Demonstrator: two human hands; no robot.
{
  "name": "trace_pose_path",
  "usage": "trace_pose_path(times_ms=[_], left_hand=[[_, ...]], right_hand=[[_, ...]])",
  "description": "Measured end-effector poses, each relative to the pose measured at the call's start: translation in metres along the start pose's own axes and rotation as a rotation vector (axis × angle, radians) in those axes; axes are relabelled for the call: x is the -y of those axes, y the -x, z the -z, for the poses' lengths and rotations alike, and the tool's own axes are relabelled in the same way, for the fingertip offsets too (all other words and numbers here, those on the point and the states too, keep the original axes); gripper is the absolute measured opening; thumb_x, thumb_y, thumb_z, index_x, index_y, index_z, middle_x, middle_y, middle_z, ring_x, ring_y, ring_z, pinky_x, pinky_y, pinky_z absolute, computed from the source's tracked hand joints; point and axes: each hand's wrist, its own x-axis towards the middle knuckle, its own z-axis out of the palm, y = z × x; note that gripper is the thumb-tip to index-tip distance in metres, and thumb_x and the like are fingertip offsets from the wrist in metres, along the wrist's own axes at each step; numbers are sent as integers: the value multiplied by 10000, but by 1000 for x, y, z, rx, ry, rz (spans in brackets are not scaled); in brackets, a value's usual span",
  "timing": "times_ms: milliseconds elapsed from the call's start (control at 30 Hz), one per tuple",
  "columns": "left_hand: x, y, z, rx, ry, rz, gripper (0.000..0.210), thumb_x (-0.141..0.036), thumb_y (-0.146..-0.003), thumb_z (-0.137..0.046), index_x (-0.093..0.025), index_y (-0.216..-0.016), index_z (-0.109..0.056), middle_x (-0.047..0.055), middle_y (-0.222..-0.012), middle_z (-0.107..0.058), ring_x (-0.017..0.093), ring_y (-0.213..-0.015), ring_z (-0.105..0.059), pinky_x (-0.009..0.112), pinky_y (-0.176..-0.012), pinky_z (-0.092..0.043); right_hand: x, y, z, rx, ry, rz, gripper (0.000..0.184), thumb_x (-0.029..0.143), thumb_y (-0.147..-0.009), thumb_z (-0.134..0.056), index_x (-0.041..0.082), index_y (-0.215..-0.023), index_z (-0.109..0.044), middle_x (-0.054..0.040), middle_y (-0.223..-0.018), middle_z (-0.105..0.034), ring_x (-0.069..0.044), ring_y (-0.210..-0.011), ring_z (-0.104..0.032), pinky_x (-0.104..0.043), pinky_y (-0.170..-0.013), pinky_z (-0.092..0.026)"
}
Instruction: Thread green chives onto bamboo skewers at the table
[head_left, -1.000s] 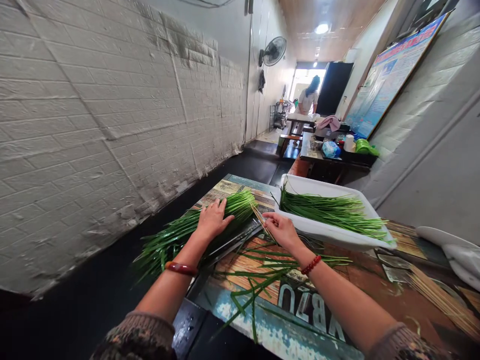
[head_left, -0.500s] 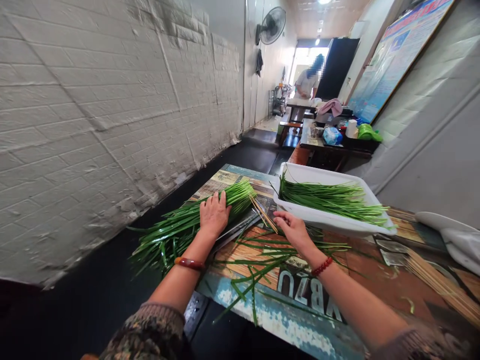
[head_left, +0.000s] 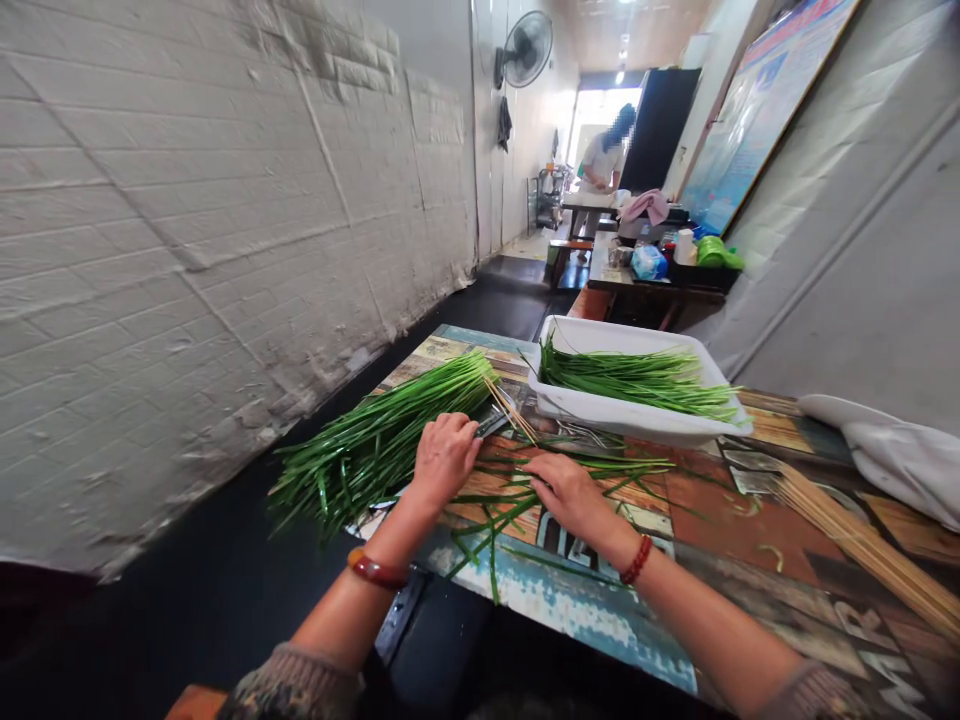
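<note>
A thick bunch of green garlic chives point(head_left: 390, 430) lies on a shiny metal tray at the table's left, cut ends pointing away to the right. My left hand point(head_left: 448, 455) is beside the bunch's near edge, by the tray's rim, its fingers stretched forward and slightly bent. Loose chive leaves point(head_left: 495, 500) are strewn over the table in front. My right hand point(head_left: 570, 492) is low over them, its fingers closed around some leaves; the fingertips are partly hidden. Several thin bamboo skewers point(head_left: 511, 412) lean beside the bunch's cut ends.
A white plastic tub point(head_left: 637, 420) with more chives stands behind my right hand. More bamboo skewers point(head_left: 862, 540) lie at the right, near a white plastic bag point(head_left: 885, 450). A brick-patterned wall point(head_left: 225, 250) runs along the left. Farther back, a person point(head_left: 604, 160) stands by another table.
My left hand has come off the top of the bunch, down to its near edge. My right hand has lowered onto the loose leaves. The view has shifted slightly.
</note>
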Motion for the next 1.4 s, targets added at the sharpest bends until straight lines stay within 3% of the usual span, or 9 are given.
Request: trace_pose_path(times_ms=[167,300,500,667,800,967,1100,1233,1400], left_hand=[[-12,6,-13,109,-75,142,190,-300,-879,-552,-190,-904,-704,113,-998,-640,278,-982,-533,397,-792,-417],[-11,13,-17,50,-35,150,253,-214,-918,-465,-207,-887,-716,100,-1005,-661,259,-975,-544,392,-789,-420],[-36,28,-12,-28,158,19,209,-195,-906,-500,-199,-889,-708,74,-1027,-684,221,-958,-568,359,-843,-459],[-66,23,-18,22,218,-127,236,-158,-896,-507,-211,-977,-722,78,-1135,-684,237,-1033,-592,382,-874,-486],[-76,19,-25,36,273,-199,266,-107,-881,-490,-194,-958,-729,102,-1149,-688,245,-1067,-613,407,-906,-499],[-81,26,-20,-62,470,-182,267,-108,-887,-475,-205,-960,-712,87,-1138,-696,215,-1067,-629,396,-941,-507],[-86,31,-16,54,426,-203,252,-148,-865,-542,-193,-1060,-695,114,-1219,-662,245,-1119,-616,431,-979,-492],[-94,33,-22,204,368,-247,585,-210,-749,-713,-205,-1313,-557,143,-1408,-531,304,-1273,-518,489,-1051,-439],[-103,25,-31,209,329,-290,655,-178,-765,-690,-220,-1383,-477,143,-1477,-456,300,-1358,-432,515,-1097,-379]], right_hand=[[9,7,1,16,58,24,264,130,-880,-571,182,-1121,-664,-100,-1141,-680,-237,-1090,-598,-421,-962,-484],[4,25,7,49,67,6,240,131,-886,-569,186,-1093,-678,-95,-1146,-681,-240,-1094,-601,-420,-959,-487],[4,46,19,40,66,6,222,146,-900,-563,194,-1075,-691,-91,-1144,-685,-228,-1077,-607,-401,-957,-485],[8,53,31,0,68,25,210,144,-911,-546,191,-1061,-684,-87,-1091,-701,-218,-1040,-619,-382,-927,-485],[-14,55,49,-66,127,-33,222,143,-912,-539,194,-1080,-675,-86,-1093,-699,-222,-1045,-612,-384,-920,-479],[-63,59,76,-82,291,-226,272,129,-904,-531,189,-1133,-666,-104,-1164,-680,-226,-1093,-596,-394,-939,-468],[-89,66,91,-85,342,-309,339,119,-893,-529,154,-1215,-630,-151,-1252,-636,-266,-1162,-566,-446,-966,-438],[-93,75,99,-47,384,-329,359,151,-881,-575,176,-1236,-622,-146,-1236,-648,-262,-1152,-577,-440,-976,-421],[-83,91,105,12,425,-304,327,188,-877,-613,198,-1203,-642,-100,-1117,-685,-232,-1071,-599,-384,-948,-421]])
